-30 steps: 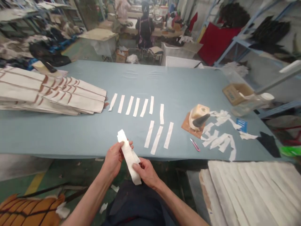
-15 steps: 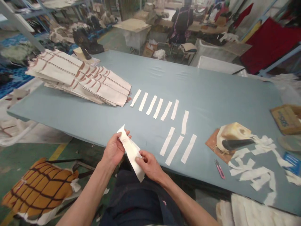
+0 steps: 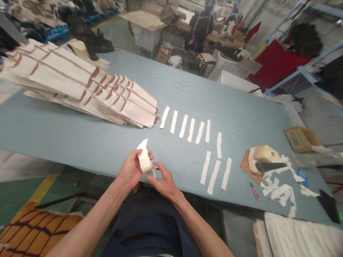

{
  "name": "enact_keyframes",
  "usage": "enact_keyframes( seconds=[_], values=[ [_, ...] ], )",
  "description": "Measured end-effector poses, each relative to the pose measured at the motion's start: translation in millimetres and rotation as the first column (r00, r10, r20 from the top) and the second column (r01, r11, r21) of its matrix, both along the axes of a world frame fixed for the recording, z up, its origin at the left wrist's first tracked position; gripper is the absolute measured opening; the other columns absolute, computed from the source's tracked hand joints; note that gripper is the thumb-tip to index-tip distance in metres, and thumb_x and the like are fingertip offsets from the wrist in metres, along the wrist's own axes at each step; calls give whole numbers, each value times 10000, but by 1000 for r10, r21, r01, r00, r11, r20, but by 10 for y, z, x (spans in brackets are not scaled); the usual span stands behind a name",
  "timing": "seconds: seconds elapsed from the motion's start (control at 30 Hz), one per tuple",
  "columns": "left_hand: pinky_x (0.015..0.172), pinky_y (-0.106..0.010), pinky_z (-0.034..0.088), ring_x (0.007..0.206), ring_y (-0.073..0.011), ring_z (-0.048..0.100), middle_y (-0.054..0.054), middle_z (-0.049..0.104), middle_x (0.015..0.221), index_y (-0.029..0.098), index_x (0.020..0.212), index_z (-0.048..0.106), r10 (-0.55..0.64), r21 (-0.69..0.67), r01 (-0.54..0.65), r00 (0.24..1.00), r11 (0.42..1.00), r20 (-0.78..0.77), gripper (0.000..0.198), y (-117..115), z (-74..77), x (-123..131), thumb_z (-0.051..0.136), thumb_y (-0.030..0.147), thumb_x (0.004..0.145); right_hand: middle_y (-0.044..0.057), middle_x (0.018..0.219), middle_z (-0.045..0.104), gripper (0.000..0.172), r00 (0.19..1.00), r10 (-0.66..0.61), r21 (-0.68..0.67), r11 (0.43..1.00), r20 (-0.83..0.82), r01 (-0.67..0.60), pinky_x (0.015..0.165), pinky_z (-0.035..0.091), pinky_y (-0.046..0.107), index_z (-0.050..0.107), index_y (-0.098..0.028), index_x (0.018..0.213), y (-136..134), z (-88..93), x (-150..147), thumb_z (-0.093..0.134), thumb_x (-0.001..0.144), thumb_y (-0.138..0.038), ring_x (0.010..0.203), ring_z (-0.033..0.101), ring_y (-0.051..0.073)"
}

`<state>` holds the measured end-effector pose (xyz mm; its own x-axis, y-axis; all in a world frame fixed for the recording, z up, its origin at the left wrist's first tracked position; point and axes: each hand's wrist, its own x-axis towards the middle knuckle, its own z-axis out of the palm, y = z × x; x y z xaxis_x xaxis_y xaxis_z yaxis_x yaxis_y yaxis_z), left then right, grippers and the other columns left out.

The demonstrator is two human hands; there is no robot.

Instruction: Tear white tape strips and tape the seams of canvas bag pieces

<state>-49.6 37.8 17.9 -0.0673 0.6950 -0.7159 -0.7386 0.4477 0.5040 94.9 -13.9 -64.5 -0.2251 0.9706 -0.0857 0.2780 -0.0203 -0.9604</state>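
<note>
My left hand (image 3: 133,167) grips a white fabric strip (image 3: 145,159) near its upper end, with the thumb lying on top. At the strip's lower end, my right hand (image 3: 164,180) pinches it between thumb and fingers. The strip is bent over on itself between the two hands, just above the table's near edge. Beyond them, several short white strips (image 3: 183,126) lie side by side in a slanting row on the blue-grey table (image 3: 187,94). Closer to me on the right lie more of them, such as this white strip (image 3: 213,177).
Stacked cream panels with brown edging (image 3: 107,96) cover the table's left part. At the right lie pink-handled snips (image 3: 254,191), a yellowed block with a black handle (image 3: 264,157), tangled white strips (image 3: 281,192) and a cardboard box (image 3: 300,139). A person (image 3: 199,28) sits far behind.
The white strip, stretched out flat before, is now folded over on itself. My right hand has moved up towards my left. The camera view has turned a little.
</note>
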Motion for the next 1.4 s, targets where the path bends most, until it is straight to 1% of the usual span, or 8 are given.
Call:
enact_keyframes(
  seconds=[0.13,0.33,0.67,0.8,0.9,1.17,1.3,1.4],
  values=[
    [621,-323,634,659,-222,749,-70,792,767,146,925,718,-14,6,14,998,1000,56,145,202,-46,-218,627,104,819,6,829,714,212,999,-25,-13,1000,-33,24,843,530,336,667,-229,859,184,3,-245,623,875,-436,812,643,207],
    [652,-337,646,698,-242,777,-96,808,812,117,1033,727,-5,-17,9,981,1000,191,287,344,-241,-391,576,72,793,-14,740,602,260,998,-13,-95,995,-65,7,675,443,289,626,-208,835,278,99,-167,595,899,-458,691,530,160],
    [929,-549,651,1132,-416,779,-260,796,1254,-20,1499,539,-106,18,111,877,994,469,774,94,-574,-349,543,171,749,-38,692,537,336,955,189,-316,913,-231,-257,570,354,240,658,-176,875,481,330,266,665,820,-507,612,434,113],
    [844,-684,638,1169,-484,742,-322,719,1384,-24,1566,466,-212,96,191,814,977,540,822,-22,-669,-326,520,224,784,-19,735,598,390,924,223,-383,860,-310,-336,600,414,234,691,-168,955,647,381,445,682,780,-516,637,498,122],
    [737,-619,667,1100,-438,766,-272,769,1312,59,1536,527,-252,151,202,797,968,549,778,-122,-761,-339,530,248,781,-2,720,624,377,921,263,-400,841,-289,-365,591,463,249,678,-169,925,773,388,556,653,760,-507,620,550,142],
    [781,-434,659,949,-349,826,-280,827,1124,34,1142,761,-344,43,354,864,934,368,317,-444,-932,-316,669,257,937,-12,689,629,167,903,377,-317,898,204,-303,564,434,231,608,-199,880,926,606,689,524,875,-342,594,558,142],
    [812,-284,615,915,-218,824,-111,872,1030,148,1059,790,-239,31,237,956,971,169,133,-519,-826,-134,719,231,983,85,860,756,113,712,362,-205,932,601,-300,772,507,315,657,-180,897,959,781,535,574,935,-246,850,715,248],
    [925,-311,600,1082,-233,794,-107,846,1199,167,1137,789,-188,76,179,974,981,129,220,-439,-720,124,666,316,1030,180,1024,800,181,523,369,-205,916,768,-345,863,549,383,694,-142,1064,935,813,279,528,993,-149,989,770,312]
  ],
)
